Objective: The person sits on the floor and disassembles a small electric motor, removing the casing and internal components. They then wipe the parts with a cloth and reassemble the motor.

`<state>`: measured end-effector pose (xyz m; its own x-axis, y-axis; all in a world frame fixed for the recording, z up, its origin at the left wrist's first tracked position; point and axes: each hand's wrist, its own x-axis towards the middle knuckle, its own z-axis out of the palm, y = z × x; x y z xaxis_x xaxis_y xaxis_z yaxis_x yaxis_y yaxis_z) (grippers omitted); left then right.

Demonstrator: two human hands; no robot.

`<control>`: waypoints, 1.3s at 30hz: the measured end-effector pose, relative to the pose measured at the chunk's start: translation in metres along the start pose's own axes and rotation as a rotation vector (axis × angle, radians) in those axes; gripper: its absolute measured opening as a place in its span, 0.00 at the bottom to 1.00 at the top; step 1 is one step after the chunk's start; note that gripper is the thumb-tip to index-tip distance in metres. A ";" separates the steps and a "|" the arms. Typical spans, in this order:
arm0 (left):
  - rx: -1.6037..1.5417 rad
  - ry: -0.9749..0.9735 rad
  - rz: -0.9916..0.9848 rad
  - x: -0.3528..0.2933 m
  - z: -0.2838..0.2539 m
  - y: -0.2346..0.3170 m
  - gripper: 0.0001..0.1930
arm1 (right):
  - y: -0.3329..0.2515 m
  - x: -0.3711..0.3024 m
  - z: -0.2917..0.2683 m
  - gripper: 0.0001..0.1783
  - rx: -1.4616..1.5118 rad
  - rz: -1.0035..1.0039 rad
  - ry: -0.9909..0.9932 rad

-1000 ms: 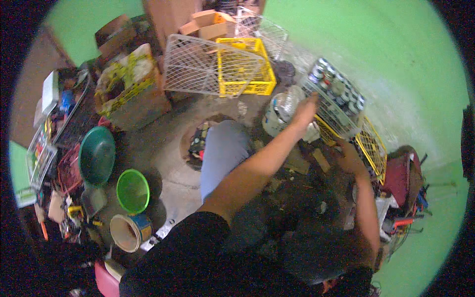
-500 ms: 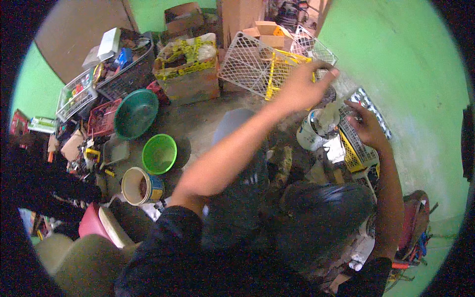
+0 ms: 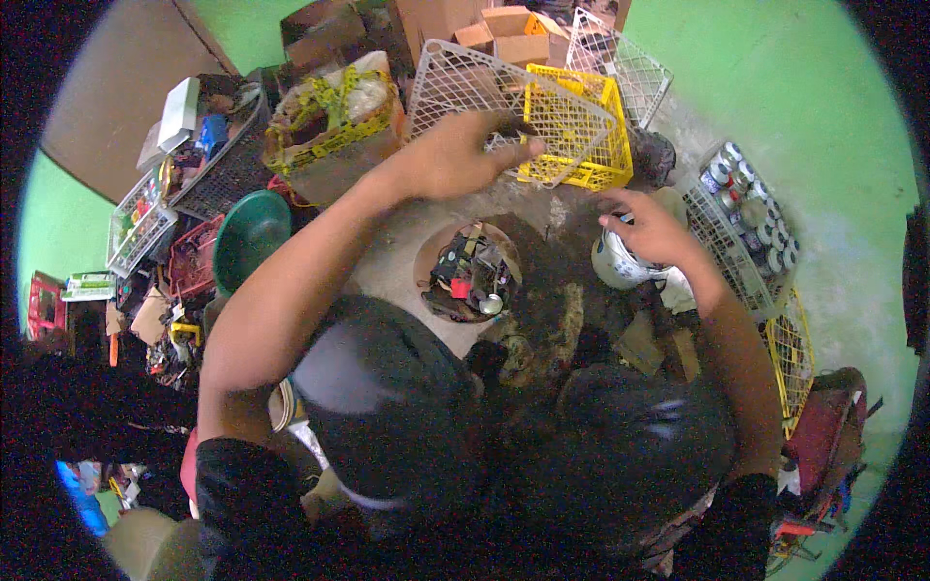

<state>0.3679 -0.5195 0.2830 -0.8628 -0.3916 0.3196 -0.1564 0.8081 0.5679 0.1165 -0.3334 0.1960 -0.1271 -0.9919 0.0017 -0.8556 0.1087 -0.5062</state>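
Note:
My left hand (image 3: 460, 157) is raised in front of a whitish plastic grid panel (image 3: 450, 82), thumb and fingers apart, with nothing visible in it. Just beside its thumb stands a yellow plastic crate (image 3: 605, 172). My right hand (image 3: 651, 230) hovers over or against the rim of a white bucket (image 3: 612, 263). Its finger and thumb are apart, and I see nothing held. The bucket's inside is mostly hidden by this hand. Between and beyond my knees sits a round pan (image 3: 426, 254) full of dark small parts, a red piece (image 3: 460, 288) and a silvery round piece (image 3: 491, 304).
To the right, a grey crate (image 3: 728, 254) holds several cans (image 3: 756, 208). A dark green basin (image 3: 250, 237) and loaded crates (image 3: 208, 179) stand left. Beyond are a yellow-rimmed box (image 3: 334, 160) and a cardboard box (image 3: 518, 41). A maroon chair (image 3: 823, 431) stands near right.
My left hand has moved left, away from above the bucket. My right hand has shifted left to the bucket's rim. My left knee has moved left, and the pan of parts now shows.

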 end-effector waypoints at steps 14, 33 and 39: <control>0.129 -0.078 -0.279 -0.060 0.208 -0.230 0.26 | 0.189 0.082 0.269 0.27 0.055 0.131 0.045; 0.301 -0.125 -0.416 -0.120 0.245 -0.234 0.33 | 0.191 0.095 0.324 0.18 -0.030 0.138 0.139; 0.271 -0.085 -0.420 -0.117 0.248 -0.236 0.32 | 0.184 0.113 0.334 0.16 0.455 0.340 0.225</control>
<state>0.3866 -0.5551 -0.0763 -0.7333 -0.6789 0.0367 -0.6073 0.6784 0.4134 0.1123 -0.4471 -0.1851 -0.5005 -0.8631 -0.0677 -0.4546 0.3286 -0.8279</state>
